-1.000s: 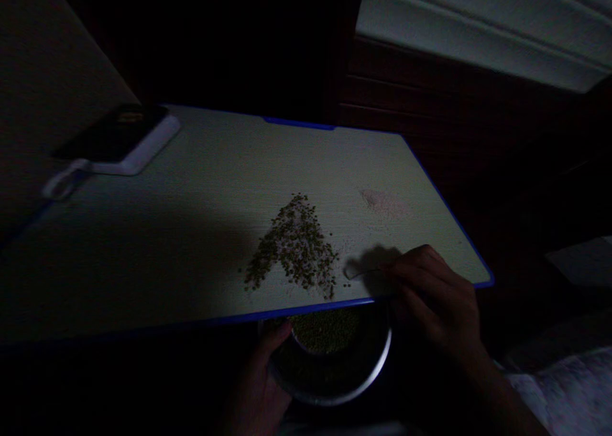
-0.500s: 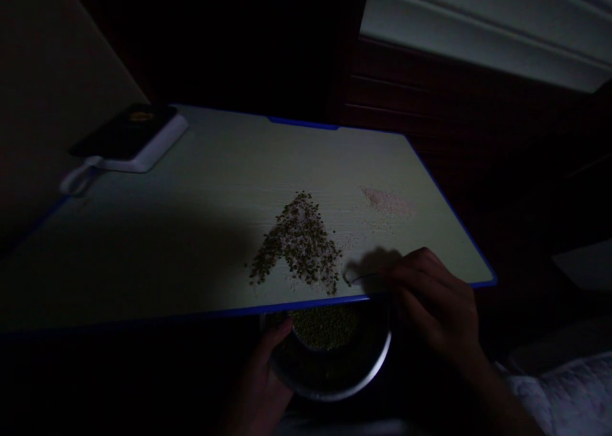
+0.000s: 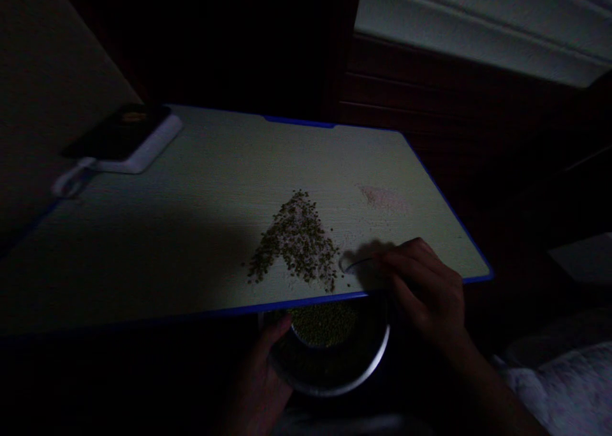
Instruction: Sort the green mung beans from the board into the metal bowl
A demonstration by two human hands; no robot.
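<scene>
My right hand (image 3: 427, 285) pinches what looks like a spoon (image 3: 359, 262); its thin end rests low over the board, just right of a mixed pile (image 3: 306, 238) of green beans and pale grains. A smaller heap of pale, rice-like grains (image 3: 384, 199) lies farther back to the right. Below the board's near edge, my left hand (image 3: 268, 375) grips a round metal bowl (image 3: 329, 392) by its left rim, thumb inside. Green beans (image 3: 325, 326) fill part of the bowl, and the board's edge hides its far side.
The pale board (image 3: 229, 162) has a blue border. At its far left sits a dark-topped white device (image 3: 155, 144) with a white loop (image 3: 71, 180). Patterned fabric (image 3: 568, 385) lies at the lower right. The room is very dark.
My right hand and the spoon have shifted slightly up, away from the near edge. One or two beans now lie apart near the edge below the spoon. The left hand still holds the bowl.
</scene>
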